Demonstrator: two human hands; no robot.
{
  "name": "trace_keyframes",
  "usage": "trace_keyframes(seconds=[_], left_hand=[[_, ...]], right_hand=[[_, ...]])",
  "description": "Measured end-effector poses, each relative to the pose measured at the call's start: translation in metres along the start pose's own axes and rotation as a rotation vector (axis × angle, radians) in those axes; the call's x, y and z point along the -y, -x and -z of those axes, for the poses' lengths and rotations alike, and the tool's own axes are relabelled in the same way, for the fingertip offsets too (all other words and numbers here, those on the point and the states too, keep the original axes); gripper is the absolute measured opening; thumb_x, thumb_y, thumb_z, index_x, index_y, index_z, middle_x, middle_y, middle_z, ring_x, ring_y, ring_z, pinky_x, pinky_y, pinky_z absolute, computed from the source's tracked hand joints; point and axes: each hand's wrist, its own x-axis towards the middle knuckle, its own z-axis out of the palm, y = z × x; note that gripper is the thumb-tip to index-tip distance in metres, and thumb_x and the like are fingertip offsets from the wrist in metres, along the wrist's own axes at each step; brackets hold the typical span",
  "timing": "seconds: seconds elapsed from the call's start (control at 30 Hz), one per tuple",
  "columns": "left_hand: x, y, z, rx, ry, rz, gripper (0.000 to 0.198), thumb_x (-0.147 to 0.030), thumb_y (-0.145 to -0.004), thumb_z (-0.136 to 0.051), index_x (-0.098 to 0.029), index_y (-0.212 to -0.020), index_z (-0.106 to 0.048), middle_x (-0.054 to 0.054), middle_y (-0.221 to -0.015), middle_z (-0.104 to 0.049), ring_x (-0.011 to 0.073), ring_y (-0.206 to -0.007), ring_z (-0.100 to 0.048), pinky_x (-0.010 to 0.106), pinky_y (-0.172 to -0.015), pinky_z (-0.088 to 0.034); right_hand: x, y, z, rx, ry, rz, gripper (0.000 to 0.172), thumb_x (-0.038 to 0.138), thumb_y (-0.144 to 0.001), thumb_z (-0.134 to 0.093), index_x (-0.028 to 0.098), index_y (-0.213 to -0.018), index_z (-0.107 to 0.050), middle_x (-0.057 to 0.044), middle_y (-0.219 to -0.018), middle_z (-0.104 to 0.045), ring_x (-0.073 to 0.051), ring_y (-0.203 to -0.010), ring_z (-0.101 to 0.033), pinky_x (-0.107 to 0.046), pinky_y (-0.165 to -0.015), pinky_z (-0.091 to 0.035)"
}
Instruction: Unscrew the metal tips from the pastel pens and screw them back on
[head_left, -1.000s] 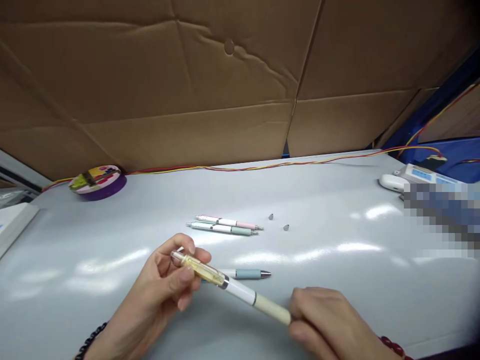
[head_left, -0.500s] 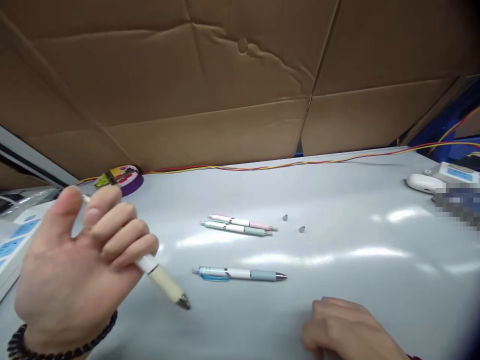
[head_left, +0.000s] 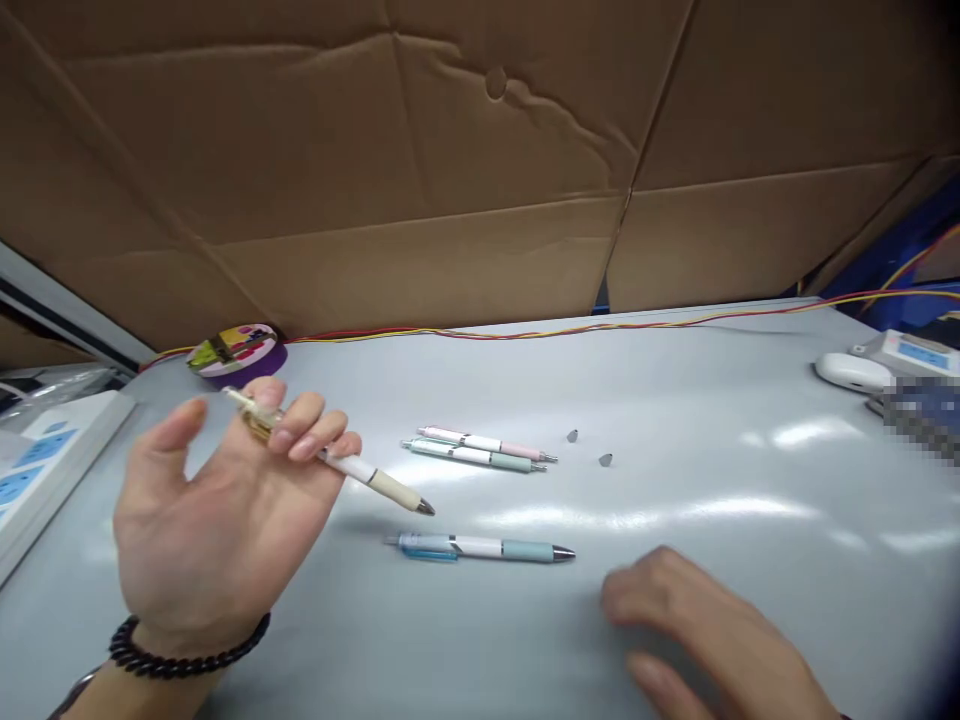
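Observation:
My left hand (head_left: 232,500), palm up, has its fingers curled round a cream-and-white pen (head_left: 375,482); the thumb stands apart. The pen's metal tip points down to the right, above the table. Below that tip lies a blue-and-white pen (head_left: 480,548), whole and flat on the surface. Farther back a pink-and-white pen (head_left: 487,443) and a green-and-white pen (head_left: 472,457) lie side by side, their tip cones off. Two small metal cones (head_left: 572,436) rest to their right. My right hand (head_left: 705,620) hovers low at the front right, thumb and fingers apart, holding nothing visible.
A purple roll of tape (head_left: 240,355) lies at the back left. White power strips stand at the left (head_left: 52,460) and far right (head_left: 911,352), near a white mouse (head_left: 851,372). Red and yellow wires (head_left: 480,334) run along the back edge before a cardboard wall (head_left: 420,250).
My left hand has moved right and away from me with the cream-and-white pen, showing more of it. My right hand has opened, thumb parting from the fingers. The pens on the table stay put.

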Motion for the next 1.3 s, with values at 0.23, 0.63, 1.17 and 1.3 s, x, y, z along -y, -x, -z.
trace_keyframes(seconds=[0.23, 0.63, 1.17, 1.3], left_hand=[[0.035, 0.008, -0.001, 0.048, -0.071, 0.159, 0.024, -0.030, -0.099, -0.033, -0.023, -0.081, -0.049, 0.000, -0.101, -0.056, 0.0186, -0.109, -0.050, 0.035, -0.089, -0.047], [0.048, 0.008, 0.009, 0.201, -1.098, -0.032, 0.020, -0.041, -0.090, -0.048, -0.025, -0.079, -0.053, 0.001, -0.095, -0.057, 0.0224, -0.092, -0.053, 0.031, -0.077, -0.042], [0.055, -0.005, 0.024, 0.534, -1.757, -0.246, 0.032, -0.033, -0.094, -0.038, -0.032, -0.126, -0.045, 0.005, -0.126, -0.046, 0.0264, -0.120, -0.037, 0.041, -0.092, -0.043], [0.057, 0.000, 0.022, 0.583, -1.829, -0.198, 0.030, -0.031, -0.093, -0.041, -0.031, -0.122, -0.047, 0.006, -0.121, -0.045, 0.0267, -0.114, -0.040, 0.041, -0.089, -0.044]], right_hand=[[-0.008, 0.006, 0.006, -0.083, 0.237, -0.118, 0.015, 0.021, -0.088, -0.047, 0.022, -0.101, -0.053, -0.008, -0.112, -0.054, -0.020, -0.101, -0.056, -0.030, -0.076, -0.051], [-0.016, 0.007, -0.005, 0.046, 0.471, -0.285, 0.043, 0.037, -0.091, -0.040, 0.021, -0.132, -0.040, -0.009, -0.143, -0.035, -0.029, -0.126, -0.039, -0.048, -0.092, -0.046], [-0.036, 0.009, -0.014, 0.090, 0.561, -0.312, 0.051, 0.041, -0.093, -0.038, 0.020, -0.139, -0.036, -0.006, -0.142, -0.040, -0.028, -0.130, -0.037, -0.047, -0.096, -0.047], [-0.044, 0.011, -0.007, 0.092, 0.515, -0.272, 0.043, 0.036, -0.092, -0.041, 0.019, -0.132, -0.046, -0.010, -0.126, -0.055, -0.026, -0.117, -0.052, -0.042, -0.089, -0.053]])
